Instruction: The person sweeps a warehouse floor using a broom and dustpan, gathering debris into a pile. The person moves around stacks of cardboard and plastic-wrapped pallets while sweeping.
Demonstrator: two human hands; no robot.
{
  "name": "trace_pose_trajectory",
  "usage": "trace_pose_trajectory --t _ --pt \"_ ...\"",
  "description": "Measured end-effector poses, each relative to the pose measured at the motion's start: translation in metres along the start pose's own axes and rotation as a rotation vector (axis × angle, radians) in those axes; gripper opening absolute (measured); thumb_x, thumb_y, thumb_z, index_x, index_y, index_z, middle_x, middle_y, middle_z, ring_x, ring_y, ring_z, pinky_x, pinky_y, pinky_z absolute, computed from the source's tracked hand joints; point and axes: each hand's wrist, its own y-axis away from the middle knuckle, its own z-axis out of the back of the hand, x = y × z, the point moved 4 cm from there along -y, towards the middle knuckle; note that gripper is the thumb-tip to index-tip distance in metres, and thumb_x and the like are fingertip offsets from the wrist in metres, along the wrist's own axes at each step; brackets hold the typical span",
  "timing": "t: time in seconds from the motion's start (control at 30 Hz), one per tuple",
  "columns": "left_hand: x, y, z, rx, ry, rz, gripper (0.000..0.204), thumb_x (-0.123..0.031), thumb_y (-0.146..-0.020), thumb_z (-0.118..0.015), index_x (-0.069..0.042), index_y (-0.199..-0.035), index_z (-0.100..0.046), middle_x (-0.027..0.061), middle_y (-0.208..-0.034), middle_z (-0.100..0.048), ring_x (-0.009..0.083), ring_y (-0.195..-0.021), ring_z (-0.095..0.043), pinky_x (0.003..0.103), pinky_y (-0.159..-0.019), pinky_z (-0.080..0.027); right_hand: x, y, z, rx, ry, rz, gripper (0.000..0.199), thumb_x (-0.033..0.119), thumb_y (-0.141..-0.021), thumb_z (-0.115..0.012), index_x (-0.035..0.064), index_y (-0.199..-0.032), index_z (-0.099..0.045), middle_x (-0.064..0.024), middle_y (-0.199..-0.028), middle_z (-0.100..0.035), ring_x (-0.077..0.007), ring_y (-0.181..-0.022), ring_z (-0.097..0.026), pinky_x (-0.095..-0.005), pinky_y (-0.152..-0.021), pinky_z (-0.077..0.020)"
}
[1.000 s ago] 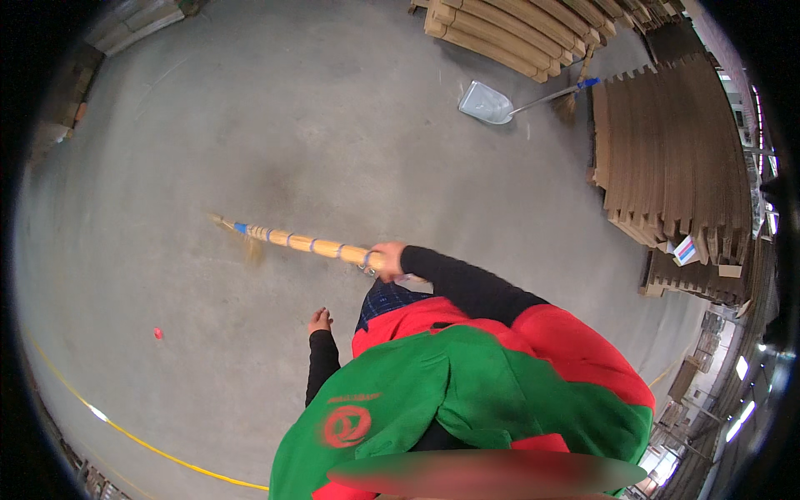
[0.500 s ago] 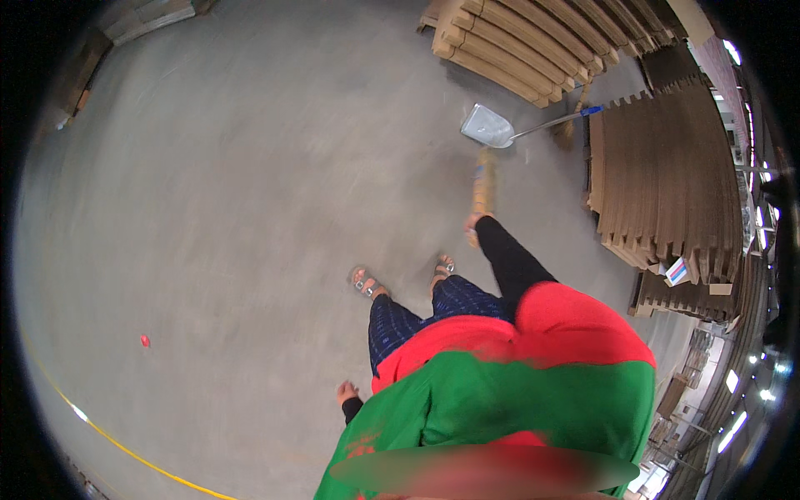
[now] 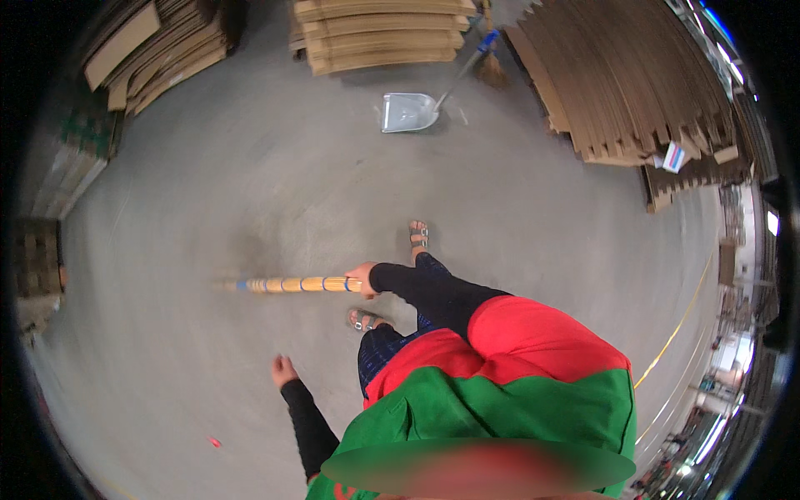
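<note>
Grey floor (image 3: 517,258) is surrounding the dustpan (image 3: 407,112), with cardboard (image 3: 385,37) standing just beyond it. On the dustpan's near left, the right hand (image 3: 364,280) is gripping the broom (image 3: 292,285); the left hand (image 3: 284,371), well apart, is hanging loose and empty. A sweeping stroke is apparently proceeding; the next move is probably calling for a firm grip and low, controlled bristles (image 3: 227,285).
</note>
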Motion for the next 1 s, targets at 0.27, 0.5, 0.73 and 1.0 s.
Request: trace_pose_trajectory --t 0.27,0.5,0.73,1.0 --pt "-0.428 -0.003 -0.338 0.412 0.054 -0.472 0.074 -0.002 -0.064 -0.064 -0.007 -0.126 -0.024 0.0155 -0.121 -0.037 0.0237 -0.099 -0.048 0.034 -0.08 -0.043 -0.287 0.232 0.142 -0.386 0.379 -0.361 0.02 0.025 -0.076 -0.043 0.0134 -0.09 -0.051 -0.0114 -0.073 -0.058 -0.0293 -0.072 -0.058 -0.0416 -0.058 -0.0451" --pt "-0.611 0.076 -0.754 0.731 -0.115 -0.817 0.102 -0.029 -0.053 -0.076 0.0 -0.128 -0.013 0.0227 -0.126 -0.027 0.0317 -0.111 -0.036 0.037 -0.088 -0.036 -0.427 0.441 0.125 -0.193 -0.121 -0.991 0.031 0.017 -0.064 -0.056 0.013 -0.094 -0.048 -0.0112 -0.073 -0.058 -0.0295 -0.07 -0.058 -0.0418 -0.059 -0.0454" --pt "-0.719 0.07 -1.01 0.455 -0.168 -0.72 0.095 -0.031 -0.048 -0.076 -0.005 -0.124 -0.026 0.0265 -0.124 -0.027 0.0376 -0.115 -0.029 0.036 -0.094 -0.03 -0.401 0.509 0.073 -0.452 -0.616 -1.648 0.038 0.012 -0.057 -0.06 0.0101 -0.093 -0.052 -0.0143 -0.079 -0.059 -0.032 -0.075 -0.057 -0.0404 -0.067 -0.0458" --pt "-0.698 0.034 -0.974 0.344 -0.12 -0.614 0.029 -0.024 -0.059 -0.061 -0.008 -0.084 -0.057 0.0134 -0.078 -0.058 0.0314 -0.077 -0.055 0.037 -0.069 -0.044 -0.482 0.467 0.072 -0.79 -0.881 -1.686 0.055 0.011 -0.051 -0.066 0.0035 -0.101 -0.047 -0.0103 -0.077 -0.058 -0.0226 -0.066 -0.058 -0.033 -0.058 -0.0474"
